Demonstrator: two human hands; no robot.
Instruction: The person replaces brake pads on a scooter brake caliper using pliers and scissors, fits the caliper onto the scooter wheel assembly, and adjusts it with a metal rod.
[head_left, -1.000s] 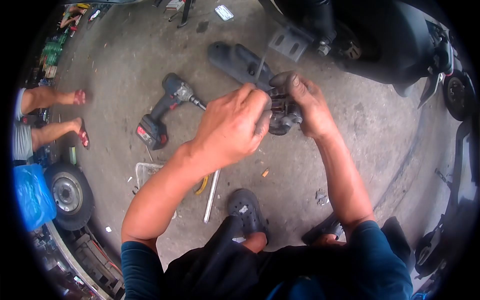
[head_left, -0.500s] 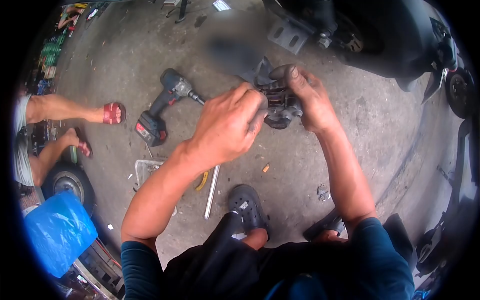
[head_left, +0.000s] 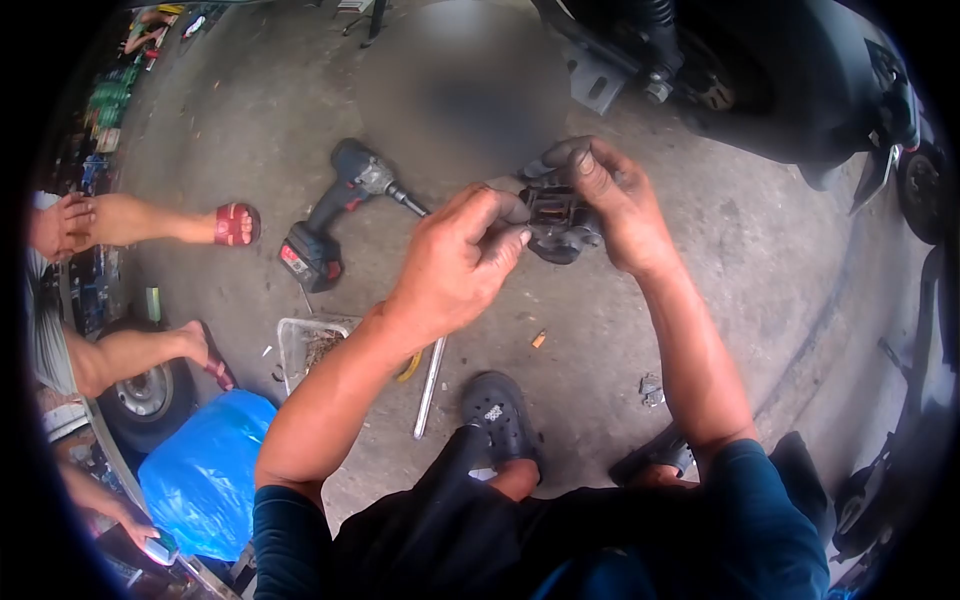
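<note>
A dark metal part, like a brake caliper (head_left: 562,222), is held up at the centre of the view. Wrapped round its right side is my right hand (head_left: 625,205), with blackened thumb and fingers. At its left edge my left hand (head_left: 455,255) has thumb and forefinger bent close together; whether something small is between them is hidden. A cordless impact wrench (head_left: 345,205) lies on the floor left of my left hand, its socket pointing at the hand.
A motorcycle (head_left: 770,80) stands at upper right. On the floor are a white tray (head_left: 284,350), a metal bar (head_left: 430,388) and a yellow-handled tool (head_left: 410,367). At left are another person's legs (head_left: 150,220), a blue bag (head_left: 210,475) and a wheel (head_left: 145,395).
The other person and the blue bag have come further into view from the left. My left hand's fingertips have drawn slightly back from the part. A blurred patch covers the floor beyond my hands.
</note>
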